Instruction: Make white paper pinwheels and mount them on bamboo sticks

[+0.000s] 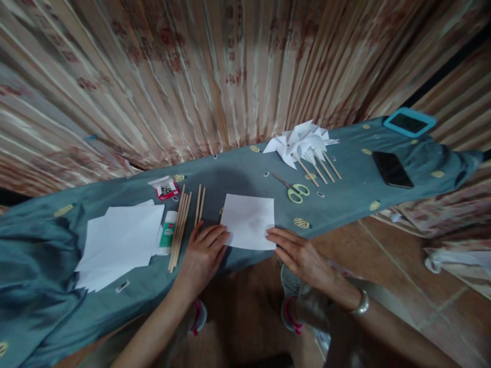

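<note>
A square sheet of white paper [250, 220] lies in front of me near the cloth's front edge. My left hand [207, 245] grips its lower left edge, fingers on top and the thumb reaching toward two wooden sticks [200, 204]. At the lower right edge, my right hand [295, 250] has the paper between its fingers, with the thumb mostly hidden. Left of my left hand are a bundle of wooden sticks [180, 227], a green and white glue stick [168, 232] and a stack of white paper [123, 235].
Green-handled scissors [297, 193] lie right of the sheet. Behind them rest several paper pinwheels [303, 143] on sticks. A red and white box [166, 189] of small metal pieces stands open. Farther right are a black phone [393, 169] and a blue-framed tablet [409, 122]. Curtains [222, 76] hang behind.
</note>
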`<state>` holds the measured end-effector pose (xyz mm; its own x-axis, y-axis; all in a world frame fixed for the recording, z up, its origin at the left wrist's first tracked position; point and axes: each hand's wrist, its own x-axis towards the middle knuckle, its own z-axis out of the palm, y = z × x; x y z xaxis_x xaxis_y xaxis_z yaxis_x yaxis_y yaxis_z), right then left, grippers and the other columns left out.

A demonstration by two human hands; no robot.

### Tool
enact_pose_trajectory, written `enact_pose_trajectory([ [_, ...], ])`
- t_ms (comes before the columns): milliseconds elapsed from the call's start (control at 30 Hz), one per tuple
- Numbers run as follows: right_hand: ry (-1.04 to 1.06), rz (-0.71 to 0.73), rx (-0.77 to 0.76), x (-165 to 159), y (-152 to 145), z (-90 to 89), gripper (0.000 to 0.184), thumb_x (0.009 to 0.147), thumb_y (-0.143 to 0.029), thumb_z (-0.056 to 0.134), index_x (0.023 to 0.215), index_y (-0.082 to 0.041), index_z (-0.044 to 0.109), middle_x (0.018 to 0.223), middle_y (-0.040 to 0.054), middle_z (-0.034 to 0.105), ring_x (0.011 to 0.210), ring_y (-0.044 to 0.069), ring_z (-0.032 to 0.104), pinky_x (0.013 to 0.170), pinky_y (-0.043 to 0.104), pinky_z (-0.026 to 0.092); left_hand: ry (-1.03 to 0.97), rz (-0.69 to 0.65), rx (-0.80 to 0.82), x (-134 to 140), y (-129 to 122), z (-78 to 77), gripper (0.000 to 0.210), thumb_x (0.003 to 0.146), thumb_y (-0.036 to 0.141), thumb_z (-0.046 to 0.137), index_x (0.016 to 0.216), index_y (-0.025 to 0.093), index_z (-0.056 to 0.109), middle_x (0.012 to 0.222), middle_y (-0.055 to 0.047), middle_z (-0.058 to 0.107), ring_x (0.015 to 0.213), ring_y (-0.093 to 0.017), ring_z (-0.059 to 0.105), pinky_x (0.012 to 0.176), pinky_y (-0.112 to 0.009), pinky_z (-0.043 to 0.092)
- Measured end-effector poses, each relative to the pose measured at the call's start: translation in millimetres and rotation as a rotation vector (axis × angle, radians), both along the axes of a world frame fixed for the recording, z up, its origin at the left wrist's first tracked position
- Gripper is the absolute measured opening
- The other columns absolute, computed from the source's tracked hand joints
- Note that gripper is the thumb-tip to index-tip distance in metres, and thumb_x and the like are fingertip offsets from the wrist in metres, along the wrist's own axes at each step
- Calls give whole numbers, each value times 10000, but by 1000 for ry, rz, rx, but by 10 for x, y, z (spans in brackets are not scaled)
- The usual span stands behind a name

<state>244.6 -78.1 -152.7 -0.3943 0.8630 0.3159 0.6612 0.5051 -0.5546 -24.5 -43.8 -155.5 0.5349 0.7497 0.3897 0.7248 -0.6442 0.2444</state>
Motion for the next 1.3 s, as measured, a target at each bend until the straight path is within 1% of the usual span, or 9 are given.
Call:
enact_pose_trajectory([
  [200, 239, -196, 130, -143, 124, 336, 400, 917, -215, 558, 1312, -268, 526, 1292, 92, 617, 1149, 207, 624, 971, 378, 549, -201, 18, -71, -27, 134, 155, 251, 919, 235, 491, 1003, 209, 726, 993, -65, 758, 913, -214, 696, 909, -405, 530],
  [300, 278, -300, 200, -177, 195, 451, 473, 923, -195, 539, 1376, -294, 450, 1342, 89, 573, 1248, 221, 548, 1045, 431, 487, -516, 232, -259, -31, 194, 288, 230, 856, 327, 572, 925, 200, 751, 891, -50, 766, 813, -212, 712, 770, -340, 579],
  [500, 45, -299, 229, -166, 224, 318, 626, 920, -205, 485, 1491, -290, 242, 1534, 109, 334, 1423, 281, 311, 1142, 552, 308, -1223, 542, -827, 101, 218, 382, 341, 555, 395, 802, 772, 140, 733, 770, -22, 723, 601, -151, 646, 528, -290, 595],
  [633, -101, -191, 155, -111, 188, 170, 743, 875, -195, 469, 1528, -231, 117, 1601, 136, 142, 1474, 312, 146, 1136, 580, 268, -1389, 573, -991, 155, 162, 301, 436, 486, 313, 843, 859, 124, 719, 793, -25, 705, 638, -132, 639, 478, -240, 582],
  [833, -106, -56, 75, 4, 168, 88, 483, 898, -142, 402, 1366, -231, 478, 1521, 114, 375, 1444, 250, 271, 1120, 538, 335, -1048, 417, -1066, 98, 80, 148, 699, 683, 357, 726, 1319, 160, 511, 638, 36, 633, 579, -160, 650, 496, -283, 571],
  [900, -68, -15, 64, 31, 171, 87, 427, 899, -113, 387, 1267, -225, 572, 1441, 104, 492, 1396, 224, 371, 1103, 508, 379, -752, 341, -910, 47, 76, 157, 624, 763, 417, 662, 1319, 176, 516, 667, 12, 652, 574, -172, 649, 535, -304, 562],
  [1033, -37, 8, 36, 58, 153, 105, 353, 913, -118, 410, 1169, -202, 638, 1326, 98, 606, 1304, 212, 492, 1066, 466, 434, -221, 232, -301, 20, 39, 262, 439, 815, 498, 616, 1110, 176, 668, 883, -86, 675, 789, -230, 653, 751, -390, 554],
  [1167, 5, 21, -2, 19, 137, 156, 322, 936, -167, 423, 1168, -213, 642, 1181, 83, 691, 1150, 209, 607, 1005, 434, 479, -143, -71, -181, 159, -76, 267, 456, 860, 483, 581, 1196, 179, 616, 1131, -127, 651, 1034, -264, 607, 891, -419, 524],
  [1300, 100, -84, -32, -95, 230, 195, 302, 943, -278, 490, 1218, -241, 610, 1082, 65, 718, 1040, 212, 650, 938, 396, 511, -157, -41, -254, 264, -158, 102, 364, 959, 325, 437, 1272, 173, 549, 1048, -109, 684, 981, -225, 641, 879, -383, 540],
])
